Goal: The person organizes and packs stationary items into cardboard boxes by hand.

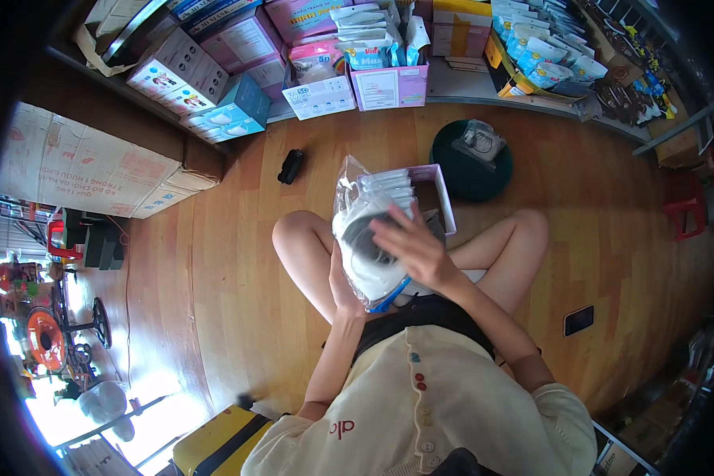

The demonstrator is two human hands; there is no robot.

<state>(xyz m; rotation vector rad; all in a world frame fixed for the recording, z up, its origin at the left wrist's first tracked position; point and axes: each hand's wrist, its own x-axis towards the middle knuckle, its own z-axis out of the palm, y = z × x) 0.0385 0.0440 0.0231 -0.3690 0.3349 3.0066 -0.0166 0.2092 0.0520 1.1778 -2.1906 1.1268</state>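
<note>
My left hand (345, 279) grips the side of a clear plastic bag (362, 274), held upright over my lap. In the bag are white, rounded, soft-looking pieces, with a dark grey one (370, 238) at the front. My right hand (417, 247), slightly blurred, has its fingers spread over the bag's front, fingertips right at the grey piece. A blue strip (389, 295) shows along the bag's lower edge. Just beyond the bag sits an open pale purple box (446, 198) with a row of white packets (390, 184) in it, partly hidden by the bag and my right hand.
A dark green round stool (470, 181) bears a clear packet (481, 143). On the wooden floor lie a small black object (291, 166) and a phone (578, 320). Shelves ahead hold boxes (389, 89) and packets (543, 55); a large carton (87, 163) stands at left, a yellow case (218, 444) behind.
</note>
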